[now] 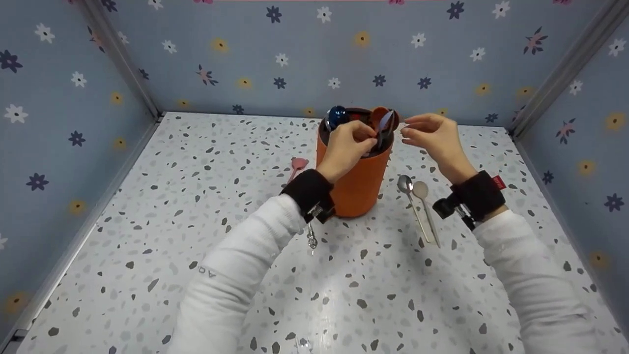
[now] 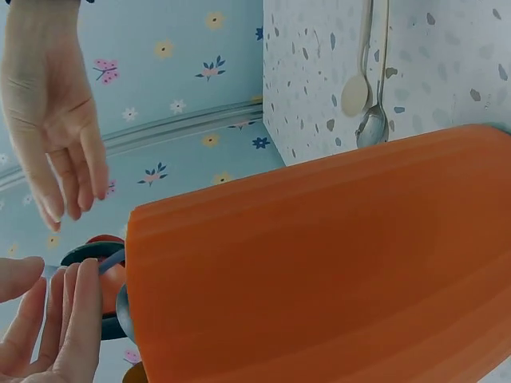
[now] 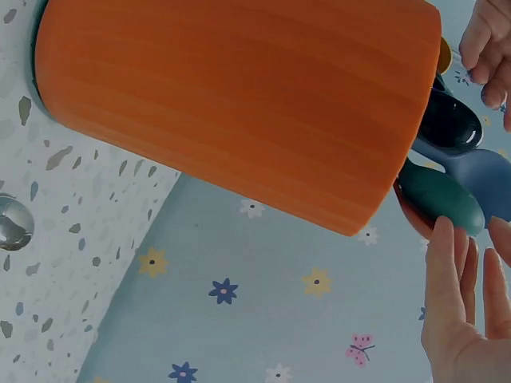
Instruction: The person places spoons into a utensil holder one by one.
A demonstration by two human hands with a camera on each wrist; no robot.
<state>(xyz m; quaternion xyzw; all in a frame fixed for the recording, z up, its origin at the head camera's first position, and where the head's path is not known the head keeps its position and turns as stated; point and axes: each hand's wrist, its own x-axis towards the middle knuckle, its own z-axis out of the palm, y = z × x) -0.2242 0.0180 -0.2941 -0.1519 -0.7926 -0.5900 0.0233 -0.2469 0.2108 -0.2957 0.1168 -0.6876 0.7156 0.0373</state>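
Note:
An orange canister (image 1: 356,184) stands upright on the table, packed with spoons whose bowls rise over its rim. My left hand (image 1: 346,147) is over the near left side of the rim, thumb and fingers apart beside a lavender-blue spoon (image 1: 385,121). To the right of the canister, my right hand (image 1: 435,140) reaches in with parted fingers and holds nothing. In the right wrist view its fingertips overlap the edge of a green spoon (image 3: 443,195). A dark blue spoon (image 1: 338,115) and an orange spoon (image 1: 379,117) also stick out. The spoons' handles are hidden inside.
Right of the canister lie a silver spoon (image 1: 405,184) and a beige spoon (image 1: 421,190), side by side. On the left is a pink spoon (image 1: 298,163), partly behind my left wrist. A shiny ornate handle (image 1: 312,239) shows below that wrist. Flowered panels (image 1: 275,54) enclose the table.

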